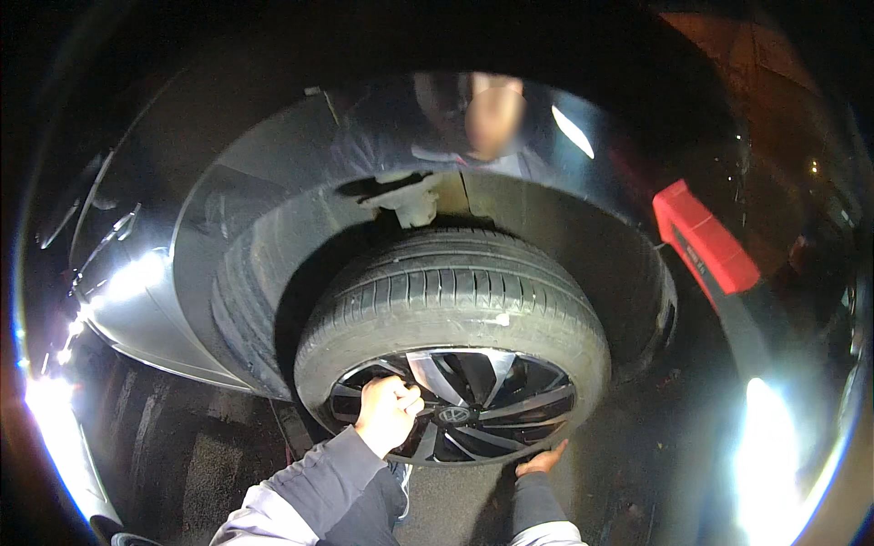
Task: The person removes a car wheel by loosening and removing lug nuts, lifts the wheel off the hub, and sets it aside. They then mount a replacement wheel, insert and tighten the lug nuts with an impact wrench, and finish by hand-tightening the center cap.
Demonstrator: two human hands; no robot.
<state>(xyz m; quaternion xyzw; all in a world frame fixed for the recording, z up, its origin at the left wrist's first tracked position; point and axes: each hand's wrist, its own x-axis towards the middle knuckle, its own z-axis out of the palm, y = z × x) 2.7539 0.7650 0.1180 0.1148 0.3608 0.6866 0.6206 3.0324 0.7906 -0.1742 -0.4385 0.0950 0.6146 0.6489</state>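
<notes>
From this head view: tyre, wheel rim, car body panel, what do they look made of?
Tyre: black rubber, matte, going by the moulded tread grooves. Wheel rim: looks like cast metal alloy, two-tone, with bright glossy spoke faces and dark pockets. Car body panel: seemingly painted sheet metal, glossy silver-grey, judging by its sharp light reflections. The left hand is closed over a spoke; the right hand touches the tyre's lower edge.

A silver car body (164, 273) curves over the wheel arch (564, 246), its panel shining with bright glare at the left. A blurred reflection of a person (464, 127) shows in the panel above the arch. A red tail light (706, 237) sits at the right. Dark, wet-looking pavement (655, 455) lies below, with strong white glare near the right edge.
</notes>
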